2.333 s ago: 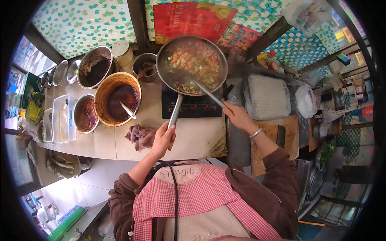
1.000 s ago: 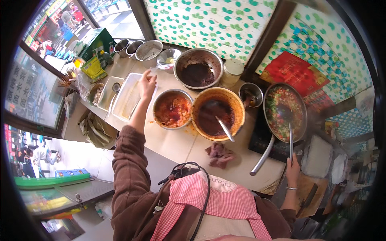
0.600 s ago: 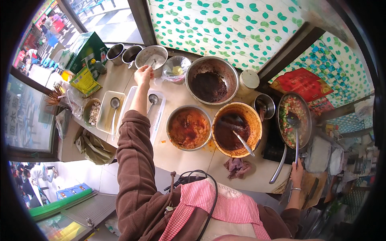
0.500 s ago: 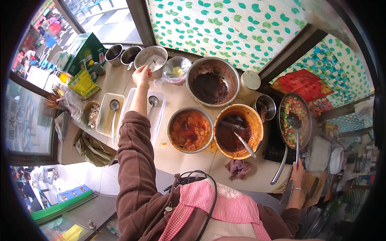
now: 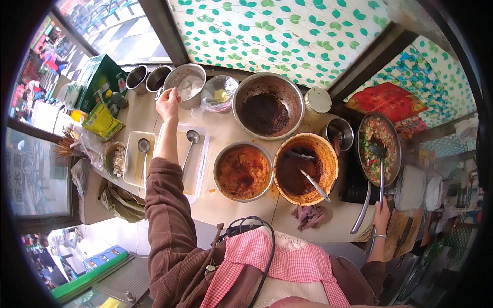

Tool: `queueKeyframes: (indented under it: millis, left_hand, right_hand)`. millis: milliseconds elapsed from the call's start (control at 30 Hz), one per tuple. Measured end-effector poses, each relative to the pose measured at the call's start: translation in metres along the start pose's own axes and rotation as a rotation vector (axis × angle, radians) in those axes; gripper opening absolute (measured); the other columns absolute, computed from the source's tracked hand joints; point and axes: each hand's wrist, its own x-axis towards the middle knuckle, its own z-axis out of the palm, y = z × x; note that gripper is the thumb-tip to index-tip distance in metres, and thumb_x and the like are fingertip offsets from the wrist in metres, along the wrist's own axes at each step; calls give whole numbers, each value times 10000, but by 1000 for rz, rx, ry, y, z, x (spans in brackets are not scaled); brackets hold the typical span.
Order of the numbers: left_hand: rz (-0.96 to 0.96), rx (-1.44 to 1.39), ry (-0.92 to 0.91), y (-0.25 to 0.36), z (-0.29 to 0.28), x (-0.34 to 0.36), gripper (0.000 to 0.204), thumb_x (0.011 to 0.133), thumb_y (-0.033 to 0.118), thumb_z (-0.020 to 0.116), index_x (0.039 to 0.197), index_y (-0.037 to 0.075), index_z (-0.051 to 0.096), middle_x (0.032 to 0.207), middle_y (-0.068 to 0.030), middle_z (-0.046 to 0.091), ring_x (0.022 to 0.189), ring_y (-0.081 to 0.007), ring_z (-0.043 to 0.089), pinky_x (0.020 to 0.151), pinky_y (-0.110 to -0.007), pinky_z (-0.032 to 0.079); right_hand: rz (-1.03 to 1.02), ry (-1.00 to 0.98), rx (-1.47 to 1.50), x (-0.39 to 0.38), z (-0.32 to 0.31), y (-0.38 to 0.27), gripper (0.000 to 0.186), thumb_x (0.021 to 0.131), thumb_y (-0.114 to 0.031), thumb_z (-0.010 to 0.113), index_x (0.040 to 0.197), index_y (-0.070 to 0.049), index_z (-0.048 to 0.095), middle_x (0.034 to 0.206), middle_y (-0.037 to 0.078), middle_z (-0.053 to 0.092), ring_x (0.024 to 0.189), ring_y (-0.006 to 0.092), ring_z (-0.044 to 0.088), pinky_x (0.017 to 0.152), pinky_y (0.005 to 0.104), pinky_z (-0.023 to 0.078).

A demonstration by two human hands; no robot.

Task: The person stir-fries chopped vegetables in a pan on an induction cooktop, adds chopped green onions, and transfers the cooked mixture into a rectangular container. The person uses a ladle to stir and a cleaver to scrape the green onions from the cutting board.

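My left hand (image 5: 168,104) is at the near-left rim of a metal pot of white powder (image 5: 189,86). Its fingers are pinched together, and whatever they hold is hidden. On the right, my right hand (image 5: 381,218) is wrapped round the long handle of a ladle (image 5: 381,177). The ladle's bowl rests among chopped red, green and pale pieces in a frying pan (image 5: 362,177). The pan's own handle (image 5: 361,215) points toward me, just left of my right hand, and is not held.
Mid-counter stand a bowl of orange-red sauce (image 5: 243,171), a yellowish pot of dark sauce (image 5: 330,154) and a large bowl of dark paste (image 5: 299,105). Under my left forearm are trays (image 5: 201,169) with ladles. A purple cloth (image 5: 308,217) lies near the front edge; a knife (image 5: 403,233) lies right.
My left hand has drawn back and left from over the powder pot to its rim. The spoon seen in the powder earlier no longer shows. My right hand keeps its hold on the ladle.
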Motion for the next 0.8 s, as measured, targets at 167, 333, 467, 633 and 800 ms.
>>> queueKeyframes:
  millis: [167, 333, 467, 633, 800]
  left_hand:
    - [183, 357, 3, 7, -13, -10, 155, 940, 190, 766, 981, 48, 812, 738, -40, 743, 638, -102, 680, 625, -290, 562]
    - [356, 645, 36, -2, -5, -1, 172, 902, 217, 776, 1012, 92, 821, 745, -85, 755, 699, -154, 730, 679, -331, 563]
    - [41, 420, 17, -10, 15, 11, 164, 894, 154, 768, 1028, 87, 832, 785, -73, 781, 654, -144, 742, 653, -303, 588]
    - [-24, 192, 31, -12, 23, 16, 168, 900, 57, 746, 1044, -8, 805, 830, -110, 774, 651, -166, 744, 607, -284, 622]
    - [-90, 122, 70, -11, 6, 7, 154, 903, 16, 741, 1039, -37, 791, 838, -122, 763, 651, -171, 738, 599, -286, 631]
  right_hand:
    - [-16, 14, -1, -2, -3, 2, 470, 1060, -260, 572, 1474, -39, 538, 910, 224, 677, 773, 323, 640, 745, 450, 492]
    - [-85, 28, -30, -2, -2, -6, 473, 1060, -266, 573, 1478, -48, 535, 878, 226, 668, 737, 332, 640, 710, 453, 493]
    - [-25, 12, -48, -4, -5, -16, 468, 1056, -264, 576, 1471, -49, 540, 885, 227, 674, 756, 344, 657, 715, 446, 503]
    - [-15, 31, -49, -2, 0, -9, 472, 1051, -272, 584, 1462, -42, 545, 906, 240, 683, 789, 383, 676, 729, 459, 508]
    - [-34, 27, -75, -1, 0, -3, 493, 1048, -283, 592, 1462, -21, 541, 1011, 245, 710, 881, 398, 701, 791, 465, 527]
